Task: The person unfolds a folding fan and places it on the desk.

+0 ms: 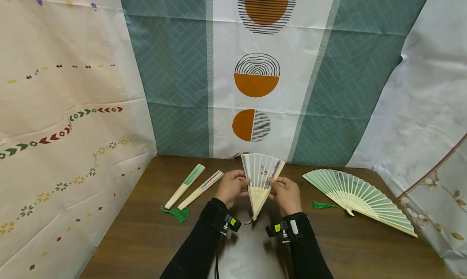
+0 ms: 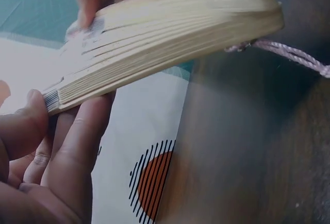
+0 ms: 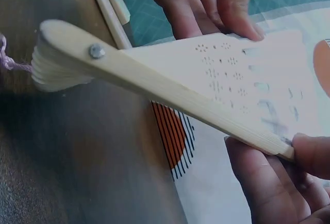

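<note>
Black sleeves (image 1: 191,246) lead to hands (image 1: 230,187) (image 1: 288,196) pinching a fan (image 1: 260,181), long axis running away, pivot end nearer.

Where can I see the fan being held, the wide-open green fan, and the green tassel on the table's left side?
Held fan (image 1: 260,177): head view, on its white leaf.
Wide-open green fan (image 1: 360,187): head view, on its pale green leaf.
Green tassel (image 1: 181,215): head view, on its strands.
</note>
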Motion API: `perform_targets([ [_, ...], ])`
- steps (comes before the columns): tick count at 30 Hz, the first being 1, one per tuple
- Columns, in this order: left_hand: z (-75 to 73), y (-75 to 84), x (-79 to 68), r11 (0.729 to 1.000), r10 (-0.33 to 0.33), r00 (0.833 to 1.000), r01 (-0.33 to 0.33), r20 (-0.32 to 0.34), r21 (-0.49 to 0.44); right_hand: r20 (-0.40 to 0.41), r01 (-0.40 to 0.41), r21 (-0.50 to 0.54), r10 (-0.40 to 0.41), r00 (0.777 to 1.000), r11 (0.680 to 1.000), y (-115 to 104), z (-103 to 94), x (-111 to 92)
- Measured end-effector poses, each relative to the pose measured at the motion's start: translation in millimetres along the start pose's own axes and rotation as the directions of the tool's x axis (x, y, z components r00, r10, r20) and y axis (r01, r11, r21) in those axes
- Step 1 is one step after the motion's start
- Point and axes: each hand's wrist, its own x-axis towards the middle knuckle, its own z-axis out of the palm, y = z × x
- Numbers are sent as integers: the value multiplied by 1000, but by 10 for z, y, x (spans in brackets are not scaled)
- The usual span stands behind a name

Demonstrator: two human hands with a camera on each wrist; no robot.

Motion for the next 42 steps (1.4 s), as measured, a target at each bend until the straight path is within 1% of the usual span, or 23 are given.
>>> perform_targets([
  [6, -57, 9, 19, 998, 12, 999, -14, -42, -55, -36, -20, 57, 22, 999, 998, -16, -38, 3],
  [14, -64, 15, 27, 989, 31, 997, -42, -75, -143, -81, -22, 139, 34, 996, 990, -35, -87, 21],
  [21, -78, 28, 29, 985, 26, 995, -43, -99, -167, -94, -26, 187, 45, 995, 982, -29, -110, 30],
  [23, -83, 29, 31, 982, 34, 994, -54, -108, -180, -106, -24, 199, 46, 993, 980, -27, -114, 41],
  [32, -89, 8, 50, 969, 36, 989, -70, -144, -239, -146, -27, 214, 60, 988, 976, -18, -131, 51],
  [36, -87, 10, 59, 962, 37, 986, -79, -164, -260, -167, -18, 242, 60, 984, 970, -22, -128, 51],
  [42, -105, -13, 81, 939, 43, 976, -112, -212, -325, -200, 16, 294, 45, 979, 956, -20, -125, 52],
])
